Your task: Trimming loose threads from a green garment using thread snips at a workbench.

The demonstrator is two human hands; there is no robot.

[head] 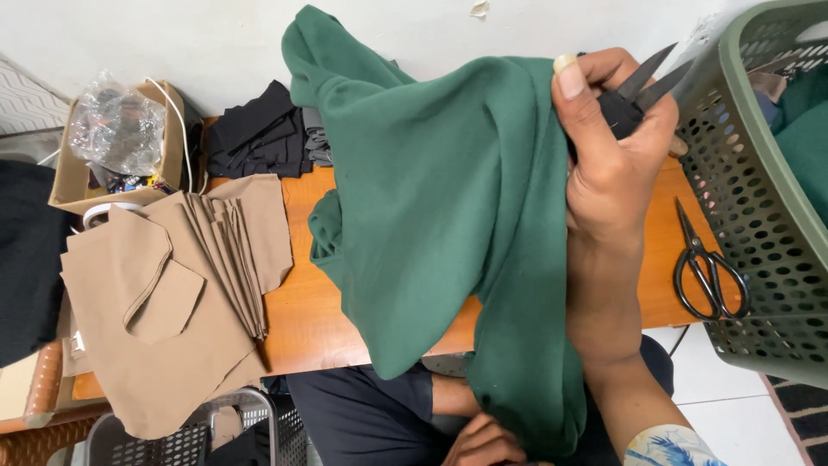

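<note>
L hand [483, 444] low by lap, fingers curled at the green cloth's [431, 224] bottom hem, grip unclear; R hand [612, 147] raised, clamped on cloth edge w/ small snips [651, 82], cloth hanging left of it over table [302, 319].

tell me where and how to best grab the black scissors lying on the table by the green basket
Take the black scissors by the two looped handles at the near end, coming from above on the person's side. They lie flat and closed on the orange table, blades pointing away, and the green basket crowds their right side. The right hand already holds green cloth and other blades; the left hand rests low.
</note>
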